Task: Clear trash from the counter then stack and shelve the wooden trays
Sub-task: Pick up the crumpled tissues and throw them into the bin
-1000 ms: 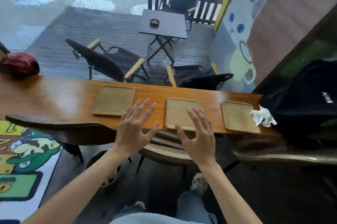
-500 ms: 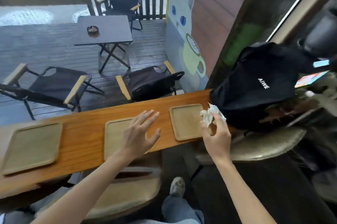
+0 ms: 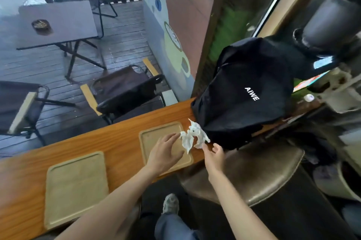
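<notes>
white crumpled tissue (image 3: pixel 193 135), pinched by right hand (image 3: pixel 214 154)

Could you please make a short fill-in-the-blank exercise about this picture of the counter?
1. The crumpled tissue is white and lies next to a bag of ____ colour.
2. The counter shows ____ wooden trays.
3. The word on the bag reads ____.

Missing words: black; two; AIWE
</notes>
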